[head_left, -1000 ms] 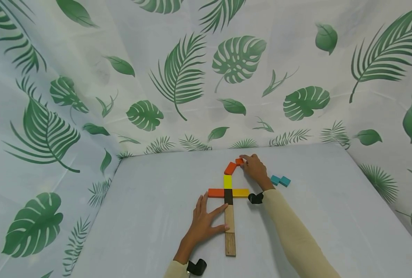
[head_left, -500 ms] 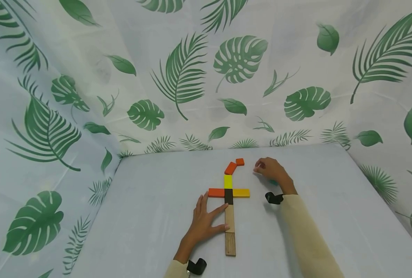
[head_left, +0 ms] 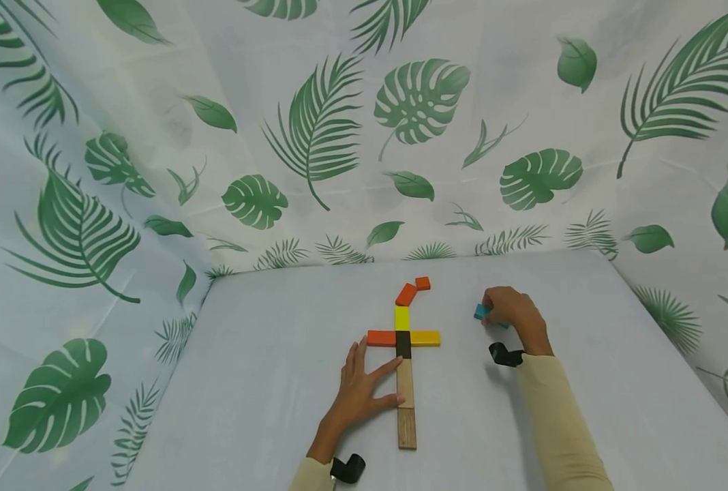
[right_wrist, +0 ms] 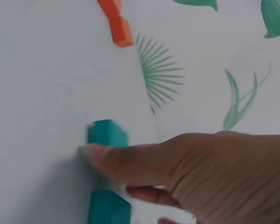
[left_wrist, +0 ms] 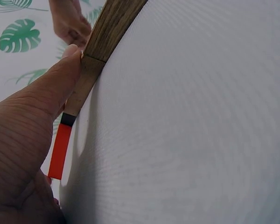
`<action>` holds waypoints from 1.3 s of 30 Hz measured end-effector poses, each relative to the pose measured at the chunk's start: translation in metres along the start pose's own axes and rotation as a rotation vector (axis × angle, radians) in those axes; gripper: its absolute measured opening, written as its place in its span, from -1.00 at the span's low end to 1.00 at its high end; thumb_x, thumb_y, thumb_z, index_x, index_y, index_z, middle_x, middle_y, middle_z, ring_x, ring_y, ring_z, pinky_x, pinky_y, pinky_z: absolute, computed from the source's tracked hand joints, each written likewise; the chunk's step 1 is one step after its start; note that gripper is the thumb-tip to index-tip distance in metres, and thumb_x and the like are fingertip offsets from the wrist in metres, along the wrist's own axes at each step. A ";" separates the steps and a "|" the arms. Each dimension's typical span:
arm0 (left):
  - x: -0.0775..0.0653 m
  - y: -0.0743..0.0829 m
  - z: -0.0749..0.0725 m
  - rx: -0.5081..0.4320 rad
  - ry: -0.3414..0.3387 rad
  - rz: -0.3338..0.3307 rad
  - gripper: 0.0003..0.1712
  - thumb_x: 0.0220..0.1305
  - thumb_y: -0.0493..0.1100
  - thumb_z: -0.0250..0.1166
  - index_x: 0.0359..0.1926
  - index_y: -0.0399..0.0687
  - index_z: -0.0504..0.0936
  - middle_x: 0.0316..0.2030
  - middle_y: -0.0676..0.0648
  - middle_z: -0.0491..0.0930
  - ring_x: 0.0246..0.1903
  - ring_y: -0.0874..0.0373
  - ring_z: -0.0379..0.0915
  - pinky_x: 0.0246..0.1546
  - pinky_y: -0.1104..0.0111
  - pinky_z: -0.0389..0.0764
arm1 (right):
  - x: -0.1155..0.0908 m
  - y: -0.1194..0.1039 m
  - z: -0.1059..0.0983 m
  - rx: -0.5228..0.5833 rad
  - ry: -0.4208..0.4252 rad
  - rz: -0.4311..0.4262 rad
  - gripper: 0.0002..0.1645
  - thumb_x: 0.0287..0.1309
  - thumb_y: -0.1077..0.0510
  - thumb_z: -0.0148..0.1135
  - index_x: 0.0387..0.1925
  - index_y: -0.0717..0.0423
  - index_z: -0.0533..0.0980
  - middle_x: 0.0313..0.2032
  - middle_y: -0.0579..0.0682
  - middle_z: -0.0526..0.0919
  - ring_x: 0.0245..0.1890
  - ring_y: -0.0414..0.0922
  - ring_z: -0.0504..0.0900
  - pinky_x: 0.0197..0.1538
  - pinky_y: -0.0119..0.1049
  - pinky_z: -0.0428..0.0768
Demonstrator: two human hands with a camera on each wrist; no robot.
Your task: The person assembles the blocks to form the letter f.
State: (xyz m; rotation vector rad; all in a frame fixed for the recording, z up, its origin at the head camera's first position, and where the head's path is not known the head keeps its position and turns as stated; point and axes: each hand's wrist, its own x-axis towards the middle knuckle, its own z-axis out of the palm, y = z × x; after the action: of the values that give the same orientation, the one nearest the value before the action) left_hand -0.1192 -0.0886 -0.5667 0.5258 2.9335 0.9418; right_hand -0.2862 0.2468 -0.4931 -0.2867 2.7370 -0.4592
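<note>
In the head view my right hand [head_left: 516,312] pinches a teal block [head_left: 480,311] at the table's far right. The right wrist view shows the thumb across that block's near side, with a second teal block [right_wrist: 108,209] close by. My left hand [head_left: 359,392] lies with fingers spread beside the block figure. Its thumb and index fingertip touch the light wooden block [head_left: 405,383], and another fingertip is at the red block [head_left: 381,338]. A dark block [head_left: 403,344], a yellow block [head_left: 403,318] and an amber block [head_left: 425,338] adjoin in a cross.
Below the light block lies a brown wooden block [head_left: 407,428]. An orange-red block [head_left: 406,294] and a smaller orange block [head_left: 422,283] curve off the top. Leaf-printed cloth [head_left: 315,136] rises behind the white table [head_left: 247,382].
My right hand has left the small orange block and moved right to the teal blocks. One teal block has shifted slightly left. My left hand has stayed in place.
</note>
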 end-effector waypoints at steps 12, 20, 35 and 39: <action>0.000 0.001 0.000 0.006 -0.017 -0.012 -0.20 0.09 0.37 0.33 0.38 0.55 0.32 0.54 -0.26 -0.28 0.48 -0.35 -0.33 0.30 -0.31 0.06 | 0.044 -0.018 0.032 0.109 0.140 -0.063 -0.57 0.20 0.16 0.31 0.06 0.26 0.49 -0.29 0.16 0.62 -0.33 0.00 0.51 -0.20 -0.11 0.56; 0.001 0.000 0.003 0.029 -0.018 -0.019 -0.20 0.09 0.43 0.29 0.38 0.62 0.28 0.55 -0.22 -0.31 0.49 -0.31 -0.35 0.32 -0.28 0.06 | 0.051 -0.026 0.039 0.243 0.219 -0.114 -0.54 0.25 0.16 0.26 0.09 0.37 0.46 -0.32 0.16 0.57 -0.33 0.00 0.47 -0.20 -0.15 0.51; 0.002 0.002 -0.002 0.023 -0.022 -0.029 -0.19 0.08 0.41 0.32 0.37 0.58 0.31 0.54 -0.23 -0.28 0.49 -0.32 -0.34 0.33 -0.29 0.04 | 0.059 -0.034 0.045 0.281 0.290 -0.050 -0.55 0.34 0.11 0.17 0.13 0.33 0.47 -0.20 0.21 0.59 -0.26 0.02 0.47 -0.17 -0.13 0.49; 0.002 0.002 -0.004 0.017 -0.023 -0.032 -0.19 0.07 0.40 0.33 0.37 0.58 0.32 0.54 -0.23 -0.28 0.49 -0.32 -0.34 0.33 -0.29 0.04 | 0.062 -0.035 0.046 0.269 0.294 -0.036 -0.54 0.34 0.07 0.17 0.14 0.28 0.47 -0.21 0.17 0.60 -0.28 -0.01 0.47 -0.21 -0.18 0.47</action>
State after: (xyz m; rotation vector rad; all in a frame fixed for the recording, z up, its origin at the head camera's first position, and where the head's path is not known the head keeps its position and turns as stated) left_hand -0.1207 -0.0881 -0.5622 0.4850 2.9228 0.9028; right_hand -0.3212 0.1861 -0.5408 -0.2120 2.9051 -0.9370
